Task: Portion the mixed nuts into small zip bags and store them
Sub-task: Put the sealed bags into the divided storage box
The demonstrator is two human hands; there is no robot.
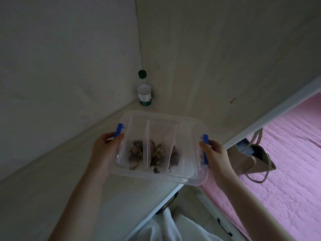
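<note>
A clear plastic storage box [184, 124] with a see-through lid and blue side latches is held level over the near edge of a pale desk [52, 180]. Through the lid I see several small zip bags of mixed nuts [157, 153] lying side by side, the nuts dark brown at the near end. My left hand [106, 146] grips the box's left side at the blue latch [118, 131]. My right hand [215, 153] grips the right side, thumb on the other blue latch [205, 148].
A plastic bottle [144, 89] with a green cap stands in the far corner of the desk against the wall. A beige paper bag [251, 159] lies on a pink bedspread [286, 171] to the right. White cloth [173, 226] lies below.
</note>
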